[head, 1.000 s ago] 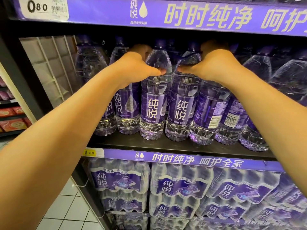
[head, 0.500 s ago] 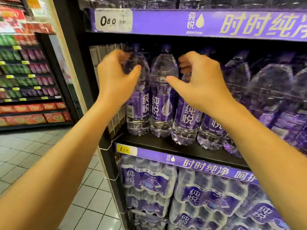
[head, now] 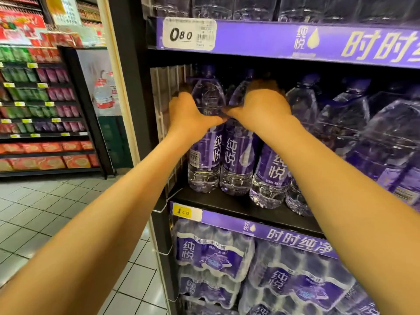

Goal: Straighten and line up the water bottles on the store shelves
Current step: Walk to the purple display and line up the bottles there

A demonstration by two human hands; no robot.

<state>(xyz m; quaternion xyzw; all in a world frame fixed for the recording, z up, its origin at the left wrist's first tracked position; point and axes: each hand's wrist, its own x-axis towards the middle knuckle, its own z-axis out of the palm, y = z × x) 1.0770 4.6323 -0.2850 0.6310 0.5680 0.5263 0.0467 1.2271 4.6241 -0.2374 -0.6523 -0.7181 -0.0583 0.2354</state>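
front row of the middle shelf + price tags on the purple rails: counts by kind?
Front-row bottles, label in view: 3, the leftmost, the second, the third; more to the right are blurred.
Price tags: 2, white, yellow.
Total: 5

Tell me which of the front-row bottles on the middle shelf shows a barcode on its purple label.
The leftmost clear plastic bottle, next to the shelf's side grid. A white barcode panel shows at its label's left edge; the neighbouring bottles show only white characters. The left hand grips it.

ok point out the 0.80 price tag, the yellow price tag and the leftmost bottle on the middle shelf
0.80 price tag [head: 189,34]: head view, on its printed digits
yellow price tag [head: 183,211]: head view, middle of the yellow label
leftmost bottle [head: 204,153]: head view, on its purple label
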